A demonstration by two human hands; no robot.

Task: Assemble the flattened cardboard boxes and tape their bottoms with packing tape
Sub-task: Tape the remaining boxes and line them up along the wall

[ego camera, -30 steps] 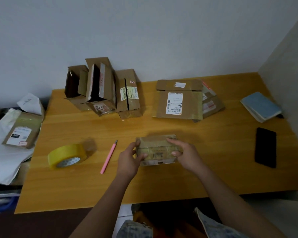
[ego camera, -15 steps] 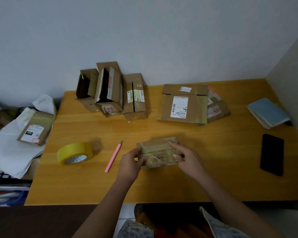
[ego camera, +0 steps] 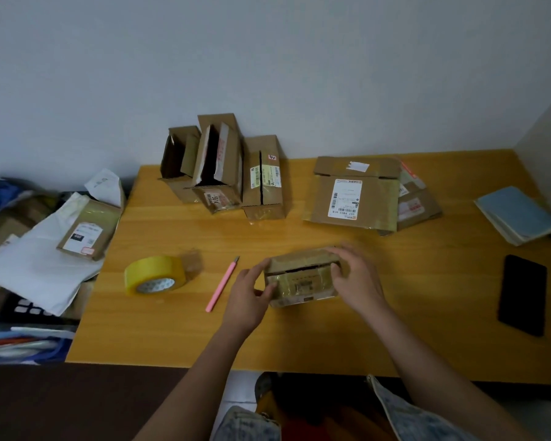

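A small brown cardboard box [ego camera: 303, 275] stands on the wooden table [ego camera: 299, 342] in front of me, old tape on its sides and a dark slit between its top flaps. My left hand [ego camera: 252, 294] grips its left end, thumb on the near face. My right hand [ego camera: 357, 278] curls over its right end and top. A yellow roll of packing tape [ego camera: 155, 275] lies to the left. Flattened boxes [ego camera: 355, 194] with shipping labels lie at the back right. Three assembled boxes [ego camera: 223, 173] stand at the back.
A pink pen-shaped knife [ego camera: 221, 284] lies between the tape roll and the box. A black phone [ego camera: 522, 294] and a blue notebook [ego camera: 516, 214] sit at the right. Left of the table is a pile of white mailers and a labelled parcel [ego camera: 86, 230].
The camera has tilted, shifting the scene. My right hand has moved up over the box's right top edge, and a dark slit now shows between the top flaps.
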